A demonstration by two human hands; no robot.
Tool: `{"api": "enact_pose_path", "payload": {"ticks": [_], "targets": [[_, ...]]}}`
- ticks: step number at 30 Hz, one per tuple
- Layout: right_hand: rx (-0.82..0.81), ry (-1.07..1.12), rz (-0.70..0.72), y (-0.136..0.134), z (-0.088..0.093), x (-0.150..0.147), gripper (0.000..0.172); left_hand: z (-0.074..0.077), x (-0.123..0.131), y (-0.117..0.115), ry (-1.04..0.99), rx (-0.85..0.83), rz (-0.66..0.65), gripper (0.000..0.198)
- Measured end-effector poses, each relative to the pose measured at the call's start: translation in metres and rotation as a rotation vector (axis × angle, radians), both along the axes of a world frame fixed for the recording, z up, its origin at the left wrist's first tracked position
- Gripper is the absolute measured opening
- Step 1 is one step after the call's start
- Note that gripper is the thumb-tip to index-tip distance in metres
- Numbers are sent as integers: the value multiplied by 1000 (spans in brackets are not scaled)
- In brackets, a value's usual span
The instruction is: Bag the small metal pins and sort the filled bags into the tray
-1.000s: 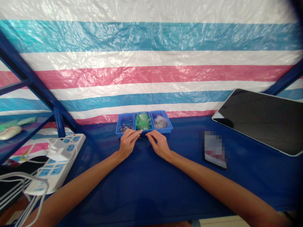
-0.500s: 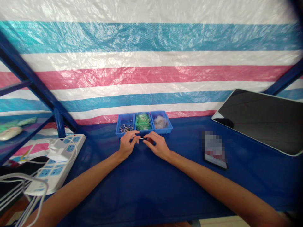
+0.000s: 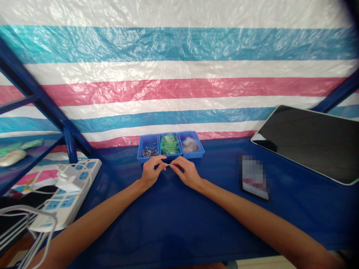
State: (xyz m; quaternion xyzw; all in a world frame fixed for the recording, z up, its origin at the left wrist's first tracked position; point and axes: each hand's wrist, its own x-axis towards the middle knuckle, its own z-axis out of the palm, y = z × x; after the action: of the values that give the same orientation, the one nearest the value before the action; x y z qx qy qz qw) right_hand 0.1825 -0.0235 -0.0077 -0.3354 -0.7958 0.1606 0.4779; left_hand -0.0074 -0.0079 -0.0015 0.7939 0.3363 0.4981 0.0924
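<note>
Blue cloth covers the desk (image 3: 174, 224), matte and faintly wrinkled. We see the left hand (image 3: 150, 172) and right hand (image 3: 188, 174) meet just in front of the tray (image 3: 193, 154). Each pinches, thumb to forefinger, one end of a thin pale pin (image 3: 168, 164) held just above the cloth. It is too small for us to tell its material.

Risks, as we judge them:
- The pin is slim and held by the fingertips only. If either pinch slackens it could drop, roll, and be hard to find on the cloth.
- An uneven pull could bend it.
- The knuckles sit near the tray rim, so a bump could jolt the light tray and mix its parts.

The tray is hard blue plastic with three square bins: dark metal pieces (image 3: 148, 151) in the left, green bits (image 3: 169, 144) in the middle, cloudy bits (image 3: 190, 144) in the right. The tarp (image 3: 179, 86) behind is glossy, crinkled woven plastic in stripes. To the right are a flat, dark, shiny tablet (image 3: 308, 144) and a phone (image 3: 254, 179). A white plastic power strip (image 3: 68, 188) with cables sits to the left.
</note>
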Motion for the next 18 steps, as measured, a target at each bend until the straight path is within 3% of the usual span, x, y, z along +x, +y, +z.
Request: {"api": "enact_pose_path", "payload": {"ticks": [5,12,14,18], "targets": [[-31,87,-111,0,3,1,21,4,2,-1,17,4,3,23],[-50,100,-123,-1,4,1,26,5,3,-3,-1,93,38,15],[-48,103,-110,-1,4,1,26,6,2,-2,-38,120,137,14],[-42,97,-99,-1,4,1,25,8,-5,7,-134,83,506,15]]}}
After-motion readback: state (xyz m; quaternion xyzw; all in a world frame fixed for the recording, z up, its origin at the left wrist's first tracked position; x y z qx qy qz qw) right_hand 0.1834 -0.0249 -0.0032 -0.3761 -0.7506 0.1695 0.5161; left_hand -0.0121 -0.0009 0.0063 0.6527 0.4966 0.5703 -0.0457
